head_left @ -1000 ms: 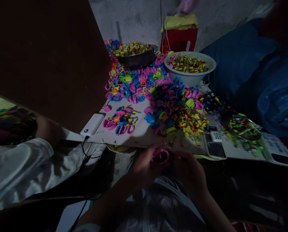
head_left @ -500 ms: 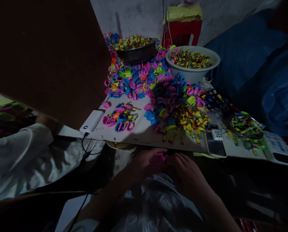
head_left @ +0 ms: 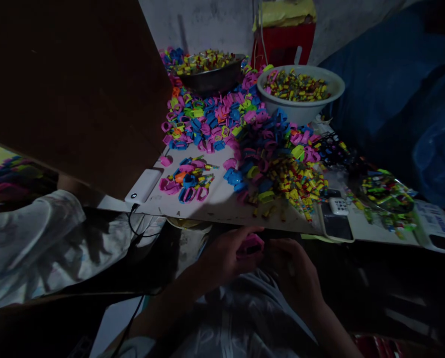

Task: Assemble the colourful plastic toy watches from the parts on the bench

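In dim light, just below the front edge of the white board (head_left: 215, 201), my left hand (head_left: 224, 253) is curled round a pink plastic ring piece (head_left: 250, 244). My right hand (head_left: 295, 268) sits close beside it with bent fingers touching the same piece; what else its fingers hold is too dark to see. On the board above lie a small group of pink, blue and orange ring pieces (head_left: 188, 180) and a heap of small yellow-red pieces (head_left: 295, 186).
A big pile of coloured rings (head_left: 222, 122) covers the board's far half. A metal bowl (head_left: 211, 79) and a white bowl (head_left: 300, 94) hold small pieces. A white power bank (head_left: 143, 185) with cable, a phone (head_left: 334, 223), and another person's sleeve (head_left: 39, 243) at left.
Both hands stay together on the pink piece below the board's edge; they dipped slightly, then rose again. The view shifted a little.
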Demonstrator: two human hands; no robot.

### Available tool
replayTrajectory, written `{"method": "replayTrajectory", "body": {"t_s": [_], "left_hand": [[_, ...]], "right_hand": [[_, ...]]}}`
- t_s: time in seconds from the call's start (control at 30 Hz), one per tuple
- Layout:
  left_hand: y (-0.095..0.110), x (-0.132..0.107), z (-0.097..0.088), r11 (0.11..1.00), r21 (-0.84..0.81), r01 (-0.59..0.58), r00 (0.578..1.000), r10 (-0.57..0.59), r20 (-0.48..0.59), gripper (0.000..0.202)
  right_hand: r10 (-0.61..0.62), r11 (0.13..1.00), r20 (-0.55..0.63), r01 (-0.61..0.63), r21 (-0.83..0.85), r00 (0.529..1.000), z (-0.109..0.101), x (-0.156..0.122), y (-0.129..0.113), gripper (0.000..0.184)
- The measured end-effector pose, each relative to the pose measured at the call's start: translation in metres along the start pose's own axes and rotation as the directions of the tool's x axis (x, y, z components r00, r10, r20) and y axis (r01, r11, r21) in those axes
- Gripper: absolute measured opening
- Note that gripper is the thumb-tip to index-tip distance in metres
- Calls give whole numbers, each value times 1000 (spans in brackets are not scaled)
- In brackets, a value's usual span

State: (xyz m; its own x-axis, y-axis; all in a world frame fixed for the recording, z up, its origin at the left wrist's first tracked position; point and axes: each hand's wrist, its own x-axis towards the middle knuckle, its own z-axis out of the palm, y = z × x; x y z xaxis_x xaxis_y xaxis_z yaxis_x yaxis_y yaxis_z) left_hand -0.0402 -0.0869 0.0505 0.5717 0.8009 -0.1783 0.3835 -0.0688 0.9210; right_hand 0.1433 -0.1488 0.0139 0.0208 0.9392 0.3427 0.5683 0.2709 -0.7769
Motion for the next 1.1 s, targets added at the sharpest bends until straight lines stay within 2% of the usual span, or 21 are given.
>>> {"method": "replayTrajectory", "body": {"t_s": [0.27,0.37,0.43,0.53,0.7,0.8,0.9,1.0,1.1], "left_hand": [[7,2,1,989,131,-74,996,79,-38,43],[6,2,2,983,161,-90,994,97,-39,42],[4,2,2,982,155,-106,993,113,-35,43],[2,1,2,985,135,-111,993,115,-22,44],[0,0,3,999,38,-24,1000,24,-4,49],[-1,1,6,996,-34,86,996,-86,10,51],[-9,1,10,988,-67,141,988,-137,65,51],[-20,1,6,991,-26,131,983,-127,132,53],[-26,8,-11,995,30,97,989,-100,109,50]], "right_hand": [[-16,1000,-56,16,1,998,3,-2,4,13],[25,999,-56,-23,37,998,4,-2,2,13],[32,996,-16,-31,79,999,5,-1,1,12],[-42,997,36,40,70,998,4,1,0,14],[-175,973,148,194,-126,973,-6,9,-3,19],[-240,910,231,301,-284,943,-9,8,-3,13],[-284,851,322,392,-349,903,-3,3,0,11],[-243,869,387,377,-321,889,6,6,5,14],[-154,897,358,282,-339,921,3,22,1,11]]}}
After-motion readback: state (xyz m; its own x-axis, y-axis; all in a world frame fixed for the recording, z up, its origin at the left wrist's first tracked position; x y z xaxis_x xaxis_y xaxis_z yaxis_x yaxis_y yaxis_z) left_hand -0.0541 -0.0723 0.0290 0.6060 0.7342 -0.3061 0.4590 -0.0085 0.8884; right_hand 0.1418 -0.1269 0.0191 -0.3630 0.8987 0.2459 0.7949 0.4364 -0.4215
